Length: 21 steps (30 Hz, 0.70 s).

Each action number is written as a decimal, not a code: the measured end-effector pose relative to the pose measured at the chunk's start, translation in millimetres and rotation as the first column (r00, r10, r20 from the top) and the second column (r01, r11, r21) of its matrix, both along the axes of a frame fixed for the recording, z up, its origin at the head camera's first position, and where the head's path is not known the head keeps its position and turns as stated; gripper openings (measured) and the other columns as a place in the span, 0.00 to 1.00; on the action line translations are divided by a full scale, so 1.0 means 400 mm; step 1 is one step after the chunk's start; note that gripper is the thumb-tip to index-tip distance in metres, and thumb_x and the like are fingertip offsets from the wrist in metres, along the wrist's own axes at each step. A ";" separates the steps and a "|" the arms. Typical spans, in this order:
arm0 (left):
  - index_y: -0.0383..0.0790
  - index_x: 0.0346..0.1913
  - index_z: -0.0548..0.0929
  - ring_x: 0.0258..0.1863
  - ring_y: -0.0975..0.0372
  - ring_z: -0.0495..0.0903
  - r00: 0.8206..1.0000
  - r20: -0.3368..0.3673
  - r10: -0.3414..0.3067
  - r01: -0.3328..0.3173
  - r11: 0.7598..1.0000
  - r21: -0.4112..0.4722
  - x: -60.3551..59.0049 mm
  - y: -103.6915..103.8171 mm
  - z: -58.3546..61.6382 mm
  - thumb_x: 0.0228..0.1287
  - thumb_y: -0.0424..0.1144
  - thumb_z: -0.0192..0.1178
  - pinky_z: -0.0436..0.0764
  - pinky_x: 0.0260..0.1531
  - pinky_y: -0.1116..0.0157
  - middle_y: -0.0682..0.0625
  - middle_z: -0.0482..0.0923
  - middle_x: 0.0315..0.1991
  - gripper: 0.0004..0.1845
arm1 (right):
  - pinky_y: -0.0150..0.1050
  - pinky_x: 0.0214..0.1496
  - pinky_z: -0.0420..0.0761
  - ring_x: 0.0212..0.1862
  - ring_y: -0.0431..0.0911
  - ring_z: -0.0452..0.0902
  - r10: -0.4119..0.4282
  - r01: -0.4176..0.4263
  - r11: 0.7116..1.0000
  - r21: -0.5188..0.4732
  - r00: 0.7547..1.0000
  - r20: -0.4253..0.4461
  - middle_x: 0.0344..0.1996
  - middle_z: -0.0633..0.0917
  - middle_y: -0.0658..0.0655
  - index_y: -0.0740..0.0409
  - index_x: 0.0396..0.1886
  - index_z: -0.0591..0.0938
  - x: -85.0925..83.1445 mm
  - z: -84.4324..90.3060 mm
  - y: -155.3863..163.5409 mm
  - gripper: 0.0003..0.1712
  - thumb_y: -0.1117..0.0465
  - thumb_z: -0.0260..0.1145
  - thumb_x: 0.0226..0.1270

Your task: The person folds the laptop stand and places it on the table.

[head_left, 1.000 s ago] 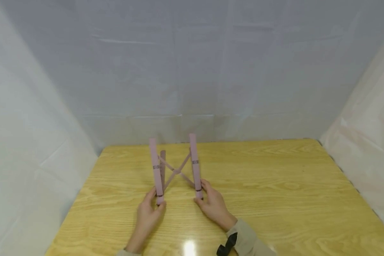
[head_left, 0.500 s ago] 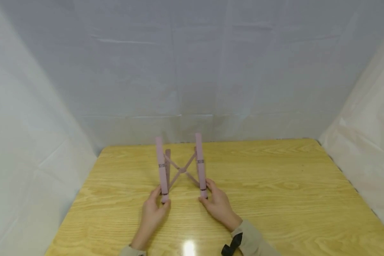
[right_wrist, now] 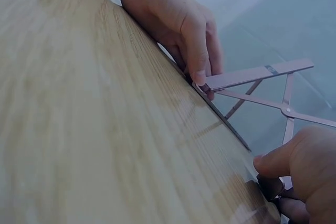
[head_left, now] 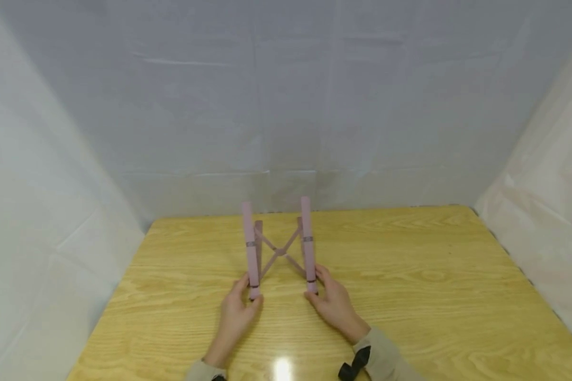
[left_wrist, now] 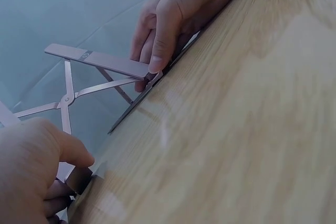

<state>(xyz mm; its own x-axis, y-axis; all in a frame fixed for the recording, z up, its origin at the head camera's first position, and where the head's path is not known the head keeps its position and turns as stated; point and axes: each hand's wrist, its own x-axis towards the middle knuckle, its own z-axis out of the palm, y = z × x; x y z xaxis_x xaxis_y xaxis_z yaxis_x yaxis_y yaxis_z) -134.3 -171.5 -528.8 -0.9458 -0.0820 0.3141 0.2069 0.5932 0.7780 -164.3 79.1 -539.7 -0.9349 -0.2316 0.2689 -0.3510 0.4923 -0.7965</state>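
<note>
Standing on a wooden table [head_left: 409, 296], toward the far middle of it: a pink folding stand [head_left: 280, 248], two long bars side by side, joined by thin crossed struts meeting at a pivot between them. Bars rising away from the near ends, far ends lifted above the tabletop.

Left hand [head_left: 238, 312] pinching the near end of the left bar, thumb on one side and fingers curled round the other; only that bar end being held. Seen in the right wrist view as thumb pressing down on the bar tip [right_wrist: 202, 85], fingers tucked beneath it against the table.

Right hand [head_left: 335, 302] pinching the near end of the right bar in like manner, thumb on top and fingers curled below [left_wrist: 152, 66]; nothing else being gripped.

Both hands resting low, just at the table surface, near each other with the crossed struts [left_wrist: 65, 100] lying between them.

Hanging behind and at both sides: a pale sheet [head_left: 286, 106]. Beige sleeve [head_left: 386, 360] showing at the right wrist.
</note>
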 end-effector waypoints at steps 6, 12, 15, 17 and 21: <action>0.32 0.64 0.75 0.63 0.32 0.67 1.000 0.013 -0.001 0.001 1.000 -0.007 -0.003 0.010 0.006 0.54 0.28 0.69 0.63 0.63 0.37 0.33 0.78 0.57 0.32 | 0.55 0.65 0.72 0.64 0.59 0.73 -0.009 0.009 1.000 -0.009 1.000 -0.004 0.61 0.78 0.65 0.62 0.70 0.67 -0.003 0.002 0.010 0.39 0.62 0.73 0.61; 0.34 0.64 0.75 0.64 0.35 0.68 0.999 0.028 -0.015 0.015 1.000 0.004 -0.008 0.020 0.007 0.54 0.27 0.69 0.60 0.66 0.39 0.35 0.78 0.57 0.32 | 0.56 0.65 0.72 0.64 0.60 0.73 -0.014 0.014 1.000 -0.020 1.000 0.001 0.61 0.78 0.66 0.63 0.70 0.67 -0.002 0.004 0.021 0.39 0.62 0.73 0.61; 0.35 0.64 0.76 0.63 0.37 0.70 0.999 0.029 -0.023 0.023 1.000 0.008 -0.012 0.027 0.005 0.54 0.27 0.69 0.59 0.67 0.39 0.36 0.79 0.57 0.31 | 0.57 0.64 0.72 0.64 0.60 0.73 -0.021 0.021 1.000 -0.012 1.000 -0.003 0.61 0.79 0.65 0.62 0.70 0.67 -0.002 0.003 0.029 0.39 0.61 0.73 0.61; 0.35 0.65 0.75 0.64 0.38 0.70 0.999 0.029 -0.034 0.034 0.999 0.013 -0.015 0.032 0.005 0.55 0.27 0.69 0.59 0.67 0.39 0.36 0.79 0.58 0.32 | 0.57 0.64 0.73 0.64 0.59 0.73 -0.028 0.028 1.000 -0.008 1.000 -0.006 0.61 0.79 0.65 0.62 0.69 0.68 -0.002 0.000 0.035 0.39 0.61 0.73 0.61; 0.33 0.65 0.74 0.63 0.40 0.72 0.998 0.023 -0.051 0.050 0.999 0.017 -0.018 0.043 0.004 0.55 0.27 0.69 0.62 0.66 0.41 0.36 0.77 0.59 0.32 | 0.57 0.64 0.73 0.64 0.59 0.73 -0.040 0.040 0.999 -0.017 0.999 -0.007 0.60 0.79 0.66 0.63 0.69 0.68 -0.002 0.001 0.047 0.39 0.62 0.74 0.60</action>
